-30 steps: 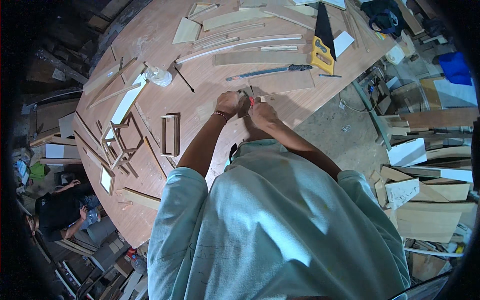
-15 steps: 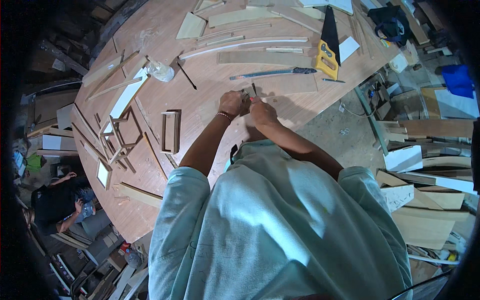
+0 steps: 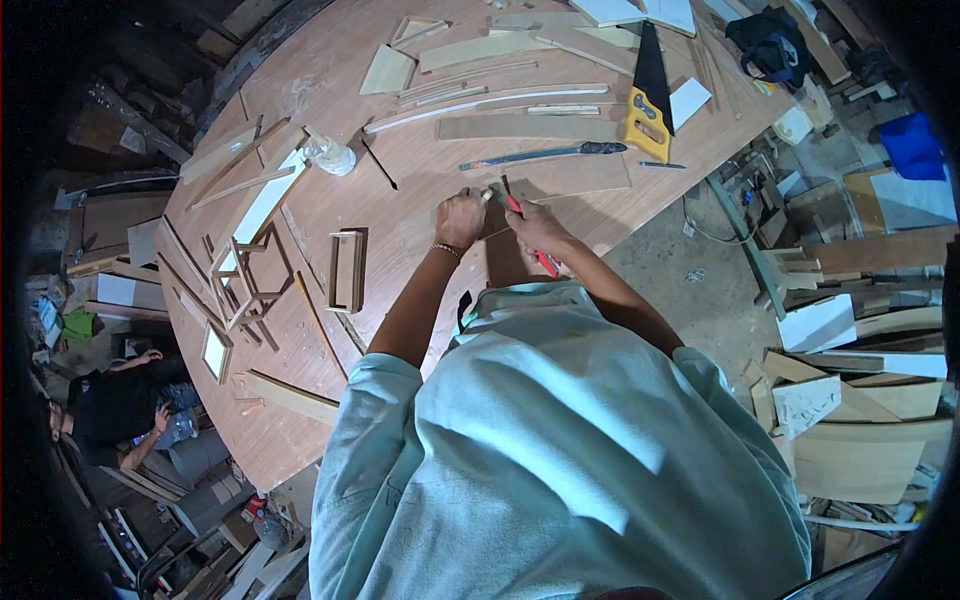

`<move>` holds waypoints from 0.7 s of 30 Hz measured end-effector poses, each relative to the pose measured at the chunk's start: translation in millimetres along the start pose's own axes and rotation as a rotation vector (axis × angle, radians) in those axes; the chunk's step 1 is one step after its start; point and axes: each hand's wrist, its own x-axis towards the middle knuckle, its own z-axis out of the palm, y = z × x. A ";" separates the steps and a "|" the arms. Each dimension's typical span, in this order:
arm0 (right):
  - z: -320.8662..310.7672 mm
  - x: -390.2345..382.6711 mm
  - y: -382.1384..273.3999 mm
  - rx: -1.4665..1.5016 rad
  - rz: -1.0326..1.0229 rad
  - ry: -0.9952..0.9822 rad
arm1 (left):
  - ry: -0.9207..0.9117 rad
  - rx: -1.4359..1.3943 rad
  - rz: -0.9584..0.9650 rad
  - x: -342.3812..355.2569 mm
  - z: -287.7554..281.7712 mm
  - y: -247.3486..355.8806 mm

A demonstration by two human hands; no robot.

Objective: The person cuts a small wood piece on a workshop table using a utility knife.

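My right hand (image 3: pixel 542 230) is closed around a slim red-handled tool (image 3: pixel 547 264); red shows above and below the fist, but its exact kind is unclear. Just left of it, my left hand (image 3: pixel 460 218) is closed with its fingertips on a small pale piece (image 3: pixel 487 196) too small to name. The hands are close together over the near part of the wooden table (image 3: pixel 420 180). A thin dark sliver (image 3: pixel 505 184) shows just beyond the red tool. Past the hands lies a long blue-grey tool with a dark handle (image 3: pixel 603 148).
A handsaw with a yellow handle (image 3: pixel 648 128) lies at the far right of the table. A plastic container (image 3: pixel 330 155), a dark pointed rod (image 3: pixel 380 166), a small wooden frame (image 3: pixel 346 270) and several wood strips lie around. A seated person (image 3: pixel 120 410) is at lower left.
My right hand has moved slightly right, away from the left hand, and more of the red tool shows. The whole view has shifted a little.
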 end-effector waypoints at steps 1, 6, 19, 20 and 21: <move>0.4 -1.4 -3.4 -0.115 -0.062 0.092 | 0.061 -0.012 -0.009 -3.5 -2.4 1.2; -4.8 -10.3 -29.6 -0.308 -0.295 0.363 | 0.569 -0.019 0.104 -7.0 -13.9 -4.2; 3.2 15.3 -39.9 0.561 -0.142 0.215 | 0.681 -0.220 0.179 -15.5 -0.2 17.8; 2.4 17.2 -38.2 0.579 -0.149 0.214 | 0.647 -0.206 0.170 -16.4 -2.5 18.5; 1.0 18.5 -36.9 0.602 -0.158 0.205 | 0.612 -0.196 0.167 -17.7 -5.3 19.5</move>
